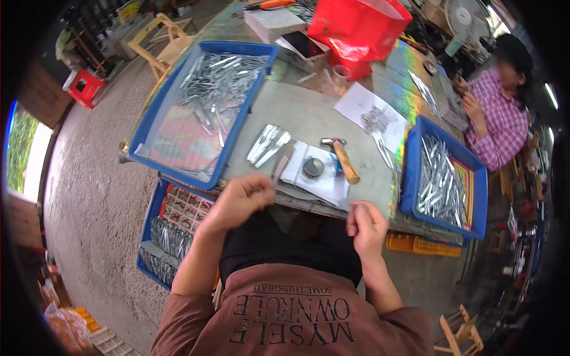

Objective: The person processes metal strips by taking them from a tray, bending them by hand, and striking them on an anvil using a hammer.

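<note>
My left hand (pixel 244 199), its fingers curled together, hovers at the table's front edge beside the blue tray (pixel 205 178). Whatever it may hold is too small to make out. On the other side, my right hand (pixel 366 222) is closed with thumb and fingertips together, just off the front edge; its contents are hidden. Between them lies a white paper pad (pixel 329 188) bearing a small round metal block (pixel 313 167). A hammer (pixel 345 162) with a wooden handle rests at the pad's right. Several flat silver metal pieces (pixel 268 145) lie left of the pad.
Thin metal parts fill the left tray and another blue tray (pixel 409 199) at the right. White paper (pixel 356 101) with fine metal bits lies farther back, near a red bag (pixel 356 29). A co-worker (pixel 502 113) sits at the right. Below left stands a lower blue crate (pixel 145 237).
</note>
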A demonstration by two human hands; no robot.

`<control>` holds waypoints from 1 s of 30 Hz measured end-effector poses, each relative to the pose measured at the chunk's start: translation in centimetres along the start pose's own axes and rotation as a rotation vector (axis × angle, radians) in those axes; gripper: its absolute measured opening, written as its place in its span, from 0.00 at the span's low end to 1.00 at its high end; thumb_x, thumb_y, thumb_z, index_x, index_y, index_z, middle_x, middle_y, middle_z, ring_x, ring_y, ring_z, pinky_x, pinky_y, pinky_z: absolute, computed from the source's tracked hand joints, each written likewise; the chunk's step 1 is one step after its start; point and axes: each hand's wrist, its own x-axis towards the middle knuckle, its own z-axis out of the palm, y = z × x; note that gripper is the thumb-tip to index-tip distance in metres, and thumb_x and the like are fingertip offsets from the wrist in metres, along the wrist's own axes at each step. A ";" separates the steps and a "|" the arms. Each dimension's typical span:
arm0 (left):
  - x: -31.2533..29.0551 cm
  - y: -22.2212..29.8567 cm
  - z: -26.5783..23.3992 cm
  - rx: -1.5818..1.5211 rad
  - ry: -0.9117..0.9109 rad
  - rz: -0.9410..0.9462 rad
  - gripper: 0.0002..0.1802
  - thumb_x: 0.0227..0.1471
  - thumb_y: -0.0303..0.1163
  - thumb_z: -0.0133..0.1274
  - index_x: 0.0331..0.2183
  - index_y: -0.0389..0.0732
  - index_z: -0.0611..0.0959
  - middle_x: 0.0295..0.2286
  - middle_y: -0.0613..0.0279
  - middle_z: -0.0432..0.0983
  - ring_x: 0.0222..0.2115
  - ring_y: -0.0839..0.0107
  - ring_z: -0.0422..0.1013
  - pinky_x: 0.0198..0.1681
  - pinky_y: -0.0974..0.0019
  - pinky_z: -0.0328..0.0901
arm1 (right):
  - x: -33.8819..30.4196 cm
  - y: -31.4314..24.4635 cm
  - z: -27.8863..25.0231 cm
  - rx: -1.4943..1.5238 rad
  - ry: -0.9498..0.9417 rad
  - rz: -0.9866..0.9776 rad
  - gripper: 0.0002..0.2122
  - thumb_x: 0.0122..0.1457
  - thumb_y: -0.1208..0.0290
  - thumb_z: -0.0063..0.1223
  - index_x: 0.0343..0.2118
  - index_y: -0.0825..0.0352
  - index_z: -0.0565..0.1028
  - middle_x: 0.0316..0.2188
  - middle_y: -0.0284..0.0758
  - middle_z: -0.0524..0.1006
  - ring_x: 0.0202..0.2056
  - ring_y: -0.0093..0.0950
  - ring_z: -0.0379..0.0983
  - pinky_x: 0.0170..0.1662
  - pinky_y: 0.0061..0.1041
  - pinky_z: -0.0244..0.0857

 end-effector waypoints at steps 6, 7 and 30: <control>-0.6 -3.1 5.9 0.331 -0.276 -0.001 0.05 0.42 0.23 0.50 0.27 0.34 0.73 0.20 0.69 0.67 0.23 0.84 0.62 0.26 0.78 0.59 | -0.6 1.2 1.9 0.194 -0.181 0.167 0.07 0.53 0.71 0.45 0.31 0.69 0.68 0.14 0.24 0.63 0.13 0.11 0.54 0.15 0.11 0.48; -0.5 -3.2 6.4 0.359 -0.289 -0.005 0.06 0.42 0.23 0.50 0.27 0.34 0.74 0.20 0.67 0.68 0.23 0.84 0.62 0.26 0.78 0.59 | -0.6 1.5 1.8 0.177 -0.165 0.155 0.06 0.53 0.71 0.45 0.29 0.68 0.67 0.13 0.23 0.62 0.13 0.11 0.55 0.15 0.10 0.48; 0.4 -4.9 7.6 0.190 -0.234 -0.079 0.06 0.41 0.25 0.52 0.25 0.33 0.76 0.15 0.67 0.69 0.19 0.85 0.61 0.23 0.79 0.59 | 12.1 4.5 -7.2 -1.295 0.206 -0.158 0.06 0.47 0.73 0.42 0.23 0.70 0.70 0.24 0.45 0.71 0.30 0.40 0.68 0.33 0.37 0.59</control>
